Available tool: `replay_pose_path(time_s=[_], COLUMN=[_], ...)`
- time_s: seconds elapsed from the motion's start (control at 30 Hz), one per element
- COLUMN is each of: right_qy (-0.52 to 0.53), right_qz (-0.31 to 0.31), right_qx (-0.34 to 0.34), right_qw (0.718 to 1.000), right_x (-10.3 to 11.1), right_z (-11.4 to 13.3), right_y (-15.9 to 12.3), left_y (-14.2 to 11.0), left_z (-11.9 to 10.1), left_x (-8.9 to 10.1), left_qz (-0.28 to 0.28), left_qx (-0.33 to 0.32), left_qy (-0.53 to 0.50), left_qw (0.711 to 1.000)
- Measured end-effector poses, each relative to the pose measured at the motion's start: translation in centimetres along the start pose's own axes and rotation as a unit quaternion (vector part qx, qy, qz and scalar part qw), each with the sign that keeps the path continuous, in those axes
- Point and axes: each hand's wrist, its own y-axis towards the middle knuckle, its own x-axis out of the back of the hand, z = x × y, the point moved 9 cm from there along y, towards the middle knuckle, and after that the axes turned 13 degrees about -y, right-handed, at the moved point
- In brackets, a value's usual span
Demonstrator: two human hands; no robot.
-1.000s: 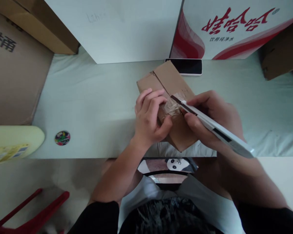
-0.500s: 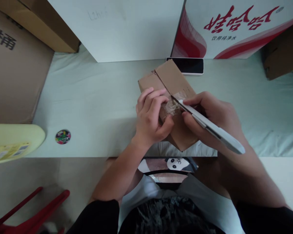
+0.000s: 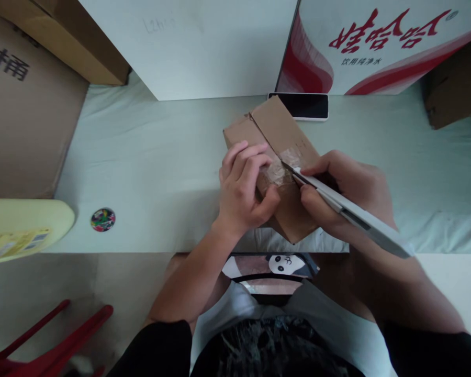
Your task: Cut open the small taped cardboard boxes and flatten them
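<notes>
A small brown cardboard box (image 3: 277, 131) lies at an angle on the pale green table (image 3: 153, 167), its seam covered with clear tape (image 3: 282, 165). My left hand (image 3: 243, 188) is closed around the box's near left side, thumb under the edge. My right hand (image 3: 345, 188) grips a white utility knife (image 3: 349, 212). The blade tip rests on the taped seam, just right of my left fingers.
A black phone (image 3: 301, 106) lies behind the box. A white board and a red-and-white printed carton (image 3: 377, 42) stand at the back, large brown cartons (image 3: 27, 110) on the left. A round colourful sticker (image 3: 102, 219) and a yellow object (image 3: 19, 228) lie at the left. A red chair (image 3: 58, 340) stands below.
The knife has slid a little along the taped seam toward me. My left hand and the box have stayed almost still.
</notes>
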Motion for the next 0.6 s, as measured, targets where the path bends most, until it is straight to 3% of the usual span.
replay_pose_path(time_s=[0.37, 0.6], right_qy=[-0.038, -0.017], right_qz=[-0.033, 0.019], right_qx=[0.047, 0.051], right_qw=[0.998, 0.998], right_x=[0.63, 0.43], right_z=[0.98, 0.70], right_y=[-0.28, -0.82], left_y=[0.09, 0.11], left_z=[-0.01, -0.11], left_x=[0.07, 0.32], left_qz=[-0.002, -0.011], left_qx=[-0.001, -0.016], left_qy=[0.014, -0.002], left_qw=[1.000, 1.000])
